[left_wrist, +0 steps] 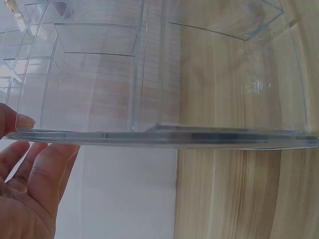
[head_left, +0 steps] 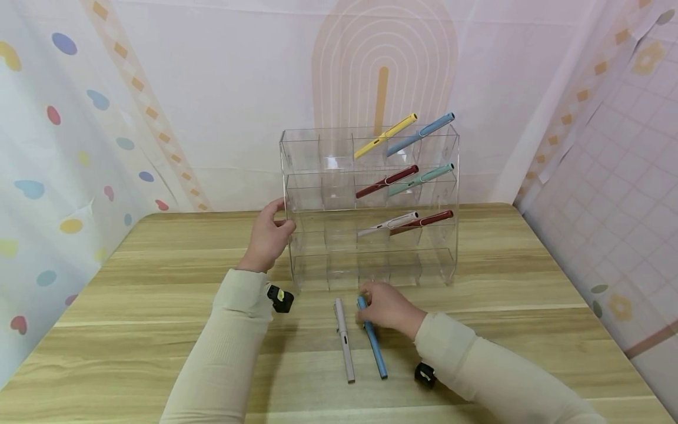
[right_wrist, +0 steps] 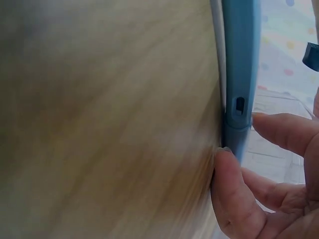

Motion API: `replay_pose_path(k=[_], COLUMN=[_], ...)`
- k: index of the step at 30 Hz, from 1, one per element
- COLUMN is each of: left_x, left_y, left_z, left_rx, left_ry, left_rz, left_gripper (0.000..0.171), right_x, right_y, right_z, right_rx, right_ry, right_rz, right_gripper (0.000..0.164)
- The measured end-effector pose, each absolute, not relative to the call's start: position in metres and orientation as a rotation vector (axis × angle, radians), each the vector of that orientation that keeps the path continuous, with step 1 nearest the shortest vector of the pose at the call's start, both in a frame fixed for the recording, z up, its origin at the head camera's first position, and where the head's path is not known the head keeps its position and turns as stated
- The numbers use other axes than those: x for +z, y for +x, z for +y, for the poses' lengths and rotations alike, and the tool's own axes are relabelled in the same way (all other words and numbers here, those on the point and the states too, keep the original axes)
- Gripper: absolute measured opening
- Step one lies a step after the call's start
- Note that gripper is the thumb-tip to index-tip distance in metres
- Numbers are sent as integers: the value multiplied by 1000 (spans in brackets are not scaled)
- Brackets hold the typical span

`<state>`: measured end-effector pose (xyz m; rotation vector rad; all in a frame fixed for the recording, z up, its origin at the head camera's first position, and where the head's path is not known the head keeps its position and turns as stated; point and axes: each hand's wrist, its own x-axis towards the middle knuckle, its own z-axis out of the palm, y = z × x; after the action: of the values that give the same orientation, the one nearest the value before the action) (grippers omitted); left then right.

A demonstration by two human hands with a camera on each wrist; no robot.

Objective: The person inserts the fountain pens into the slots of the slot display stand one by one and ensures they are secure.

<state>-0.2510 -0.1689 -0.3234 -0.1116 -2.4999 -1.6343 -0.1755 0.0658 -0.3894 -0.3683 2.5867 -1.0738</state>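
A clear acrylic display rack (head_left: 457, 200) with tiered compartments stands on the table. My left hand (head_left: 267, 235) grips its left side panel, and in the left wrist view the thumb and fingers of that hand (left_wrist: 40, 184) lie on opposite faces of the panel (left_wrist: 224, 138). In front of the rack, my right hand (head_left: 391, 307) pinches a blue capped pen (head_left: 377, 350) near its far end. The right wrist view shows thumb and fingertips on the pen's barrel (right_wrist: 241, 59), close to the wood. Left of it lies a pale lilac-grey pen (head_left: 345, 347).
Several pens lean in the rack: yellow (head_left: 386, 136) and blue (head_left: 424, 132) on top, dark red (head_left: 386, 182) and mint (head_left: 424, 179) below, then pale pink (head_left: 392, 223) and dark red (head_left: 431, 219). A patterned cloth (head_left: 238, 88) hangs behind the wooden table (head_left: 159, 282).
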Motion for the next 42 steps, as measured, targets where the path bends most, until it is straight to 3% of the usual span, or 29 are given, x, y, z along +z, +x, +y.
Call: replay_pose_path(k=[9,16,42], left_x=[-322,-323,-322], left_y=[-250,-249,-249], left_z=[-169,-168,-170], left_rx=[-1614,-1613,-1641], left_ry=[-103,-109,-108], left_rz=[-2527,-2523,-2515], left_gripper=[55,55,55], right_x=[-391,-389,-375], right_y=[-178,-176,-177], right_z=[62,62,80], right_rx=[-951,-970,-1448], right_ry=[-438,-394,-170], right_rz=[2645,2623,2406], right_gripper=[26,38,31])
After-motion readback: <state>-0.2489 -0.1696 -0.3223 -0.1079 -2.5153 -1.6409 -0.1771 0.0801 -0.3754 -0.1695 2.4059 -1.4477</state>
